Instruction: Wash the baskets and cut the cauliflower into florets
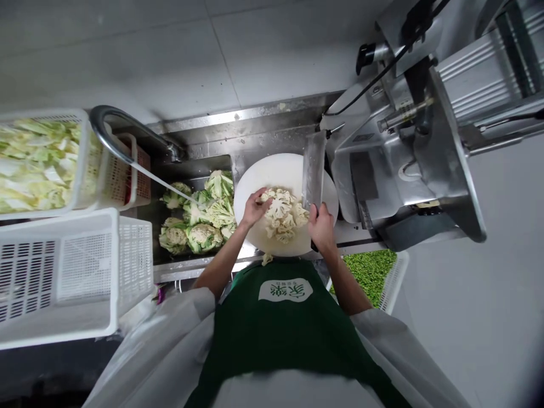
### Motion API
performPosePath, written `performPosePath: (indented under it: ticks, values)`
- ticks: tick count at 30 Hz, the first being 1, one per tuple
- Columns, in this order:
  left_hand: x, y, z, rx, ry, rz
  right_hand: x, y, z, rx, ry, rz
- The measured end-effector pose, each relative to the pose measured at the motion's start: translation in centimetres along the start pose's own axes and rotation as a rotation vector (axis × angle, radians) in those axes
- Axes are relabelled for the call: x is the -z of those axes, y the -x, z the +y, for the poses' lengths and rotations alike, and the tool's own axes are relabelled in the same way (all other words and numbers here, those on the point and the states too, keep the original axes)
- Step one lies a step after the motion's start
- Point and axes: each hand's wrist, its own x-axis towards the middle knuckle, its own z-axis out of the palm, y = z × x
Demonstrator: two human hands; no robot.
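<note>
Cut cauliflower (280,218) lies in a loose heap on a round white cutting board (259,170). At the heap's left edge, my left hand (255,208) curls its fingers against a cauliflower piece and holds it. My right hand (322,228) is closed round the handle of a cleaver (313,167). The cleaver's broad blade points away from me, just right of the heap, over the board's right side. Its lower edge touching the board cannot be made out. A small cauliflower bit (267,259) sits at the board's near edge.
Left of the board, a sink (195,170) holds several whole cauliflowers (204,238) under water running from a curved faucet (110,113). Farther left are a crate of chopped cabbage (38,164) and a white basket (114,272). A metal slicing machine (442,147) stands right; chopped greens (372,272) sit below.
</note>
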Motion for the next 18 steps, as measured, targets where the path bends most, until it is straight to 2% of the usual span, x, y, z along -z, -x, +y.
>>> performPosePath:
  ticks: [3, 7, 12, 18]
  values:
    - [-1.1, 2.8, -1.0, 0.017, 0.005, 0.106, -1.3, -1.5, -3.3, 0.101, -0.028, -0.063]
    - [-2.0, 4.1, -1.1, -0.074, -0.003, 0.198, -2.8, -2.6, -6.7, 0.173, 0.048, -0.163]
    - [-2.3, 4.4, -0.7, -0.096, 0.006, 0.237, -4.0, -2.8, -8.2, 0.209, 0.11, -0.21]
    - [-2.1, 4.5, -0.7, -0.113, 0.008, 0.232, -4.6, -3.0, -9.4, 0.178, 0.215, -0.264]
